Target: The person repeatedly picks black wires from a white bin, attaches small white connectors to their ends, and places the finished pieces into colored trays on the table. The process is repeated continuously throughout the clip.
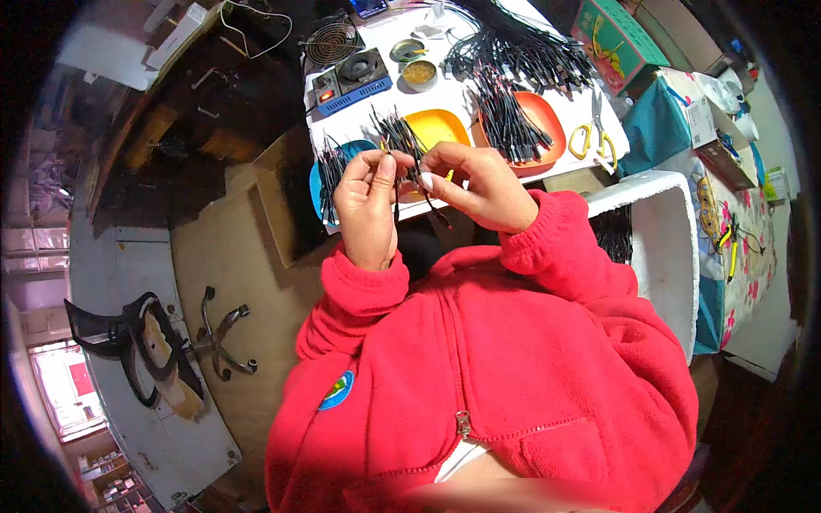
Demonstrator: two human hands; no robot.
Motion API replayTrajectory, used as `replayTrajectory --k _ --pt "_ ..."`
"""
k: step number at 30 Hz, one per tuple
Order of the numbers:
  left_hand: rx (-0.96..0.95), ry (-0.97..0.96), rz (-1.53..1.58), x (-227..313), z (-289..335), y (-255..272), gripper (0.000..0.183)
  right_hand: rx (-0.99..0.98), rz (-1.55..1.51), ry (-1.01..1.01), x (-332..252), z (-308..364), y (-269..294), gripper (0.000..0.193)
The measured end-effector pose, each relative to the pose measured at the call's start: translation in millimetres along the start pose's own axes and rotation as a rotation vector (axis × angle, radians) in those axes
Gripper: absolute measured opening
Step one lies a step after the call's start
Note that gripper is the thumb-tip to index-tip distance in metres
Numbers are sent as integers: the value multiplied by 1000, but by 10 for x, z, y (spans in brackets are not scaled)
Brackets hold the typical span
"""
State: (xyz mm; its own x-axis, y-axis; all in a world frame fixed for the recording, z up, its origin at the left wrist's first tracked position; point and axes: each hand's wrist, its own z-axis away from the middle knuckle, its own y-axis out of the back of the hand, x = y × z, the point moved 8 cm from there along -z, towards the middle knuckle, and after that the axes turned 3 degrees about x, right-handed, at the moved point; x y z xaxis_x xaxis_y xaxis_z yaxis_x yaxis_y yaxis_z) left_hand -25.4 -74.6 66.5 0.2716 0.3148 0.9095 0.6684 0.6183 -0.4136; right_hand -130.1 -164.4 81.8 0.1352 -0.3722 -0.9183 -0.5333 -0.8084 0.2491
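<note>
In front of my chest, both hands hold thin black cables by pinched fingers. My left hand (369, 205) has its thumb pressed against its fingertips with a strand hanging below. My right hand (479, 184) is closed on a black cable (433, 206), whose reddish tip dangles under the fingers. Just beyond the hands stand a blue tray (359, 148), a yellow tray (446, 126) and an orange tray (552, 120), with bundles of short black cables (513, 120) lying on them. How the strands meet between the fingertips is too small to tell.
Farther back on the white table are a blue soldering-type heater (359, 90), small round tins (419, 74) and a heap of long black cables (513, 47). Yellow-handled scissors (594, 137) lie at right. A white foam box (676, 214) stands near my right arm; an office chair (158, 346) lies left.
</note>
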Motion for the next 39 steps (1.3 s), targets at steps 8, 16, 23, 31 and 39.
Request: replayTrajectory --k 8,16,23,31,39 --pt "-15 37 80 -25 125 -107 9 -5 10 103 -99 86 -48 15" --pt "-51 -21 -5 -40 151 -116 12 117 23 -56 -59 60 203 13" --pt "-123 99 -69 -116 185 -135 13 134 -24 30 -129 12 196 13" --pt "-211 222 213 -178 205 -189 13 46 -648 -101 53 24 33 14" --pt "-298 437 296 -273 254 -213 12 -65 -750 -154 78 39 19 17"
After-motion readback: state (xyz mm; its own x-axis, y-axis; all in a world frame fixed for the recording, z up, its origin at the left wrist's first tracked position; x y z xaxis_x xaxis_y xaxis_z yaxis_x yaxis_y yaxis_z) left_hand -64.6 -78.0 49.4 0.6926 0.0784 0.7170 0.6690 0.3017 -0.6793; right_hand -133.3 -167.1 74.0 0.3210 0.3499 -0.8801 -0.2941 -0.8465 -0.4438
